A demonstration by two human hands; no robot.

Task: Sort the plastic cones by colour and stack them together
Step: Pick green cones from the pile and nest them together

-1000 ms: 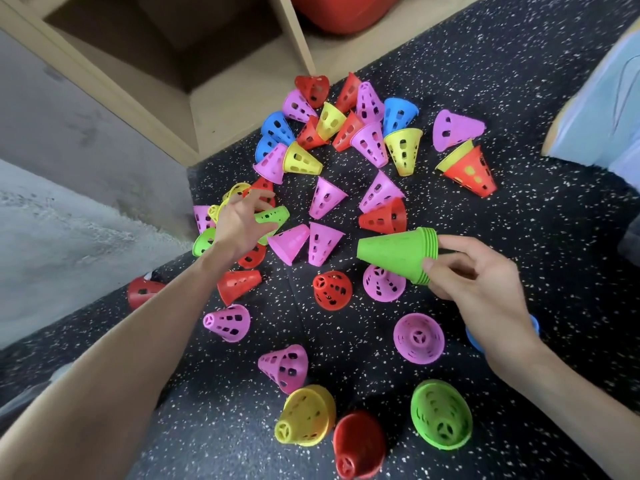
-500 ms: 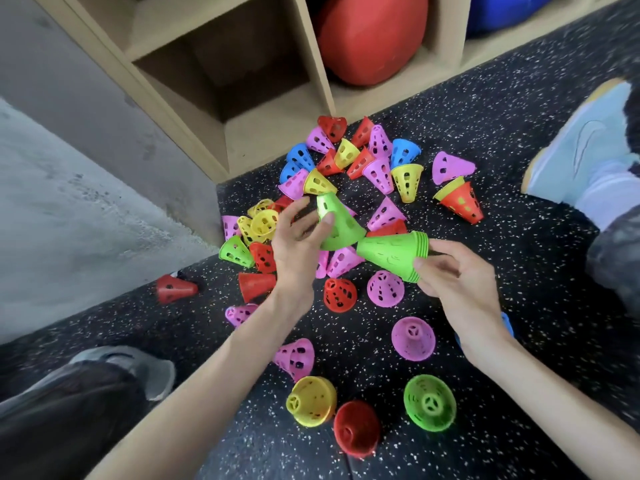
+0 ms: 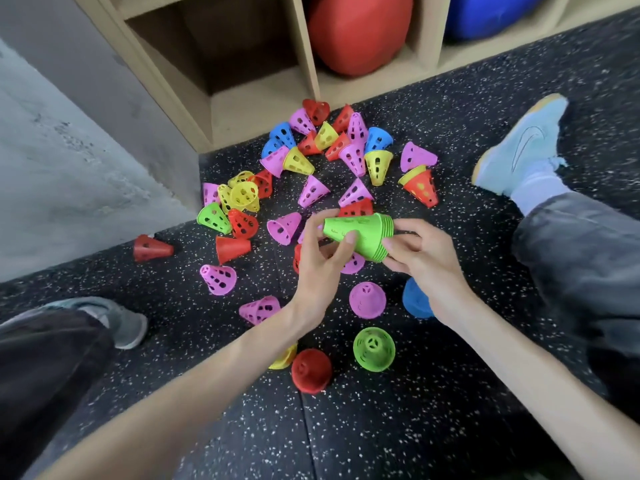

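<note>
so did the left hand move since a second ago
Yes. The left hand left the cones by the lone green cone and came right to the green stack, which the right hand holds.

A green stack (image 3: 360,235) of nested perforated cones lies sideways above the floor, tip pointing left. Loose pink, red, yellow, blue and green cones (image 3: 313,174) lie scattered beyond it, mostly tipped over. One green cone (image 3: 374,348) stands nearer, beside a red cone (image 3: 311,370).

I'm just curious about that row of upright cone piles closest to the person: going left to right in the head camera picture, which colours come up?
yellow pile (mostly hidden by the left forearm) → red pile → green pile → blue pile, partly behind the right wrist.
</note>
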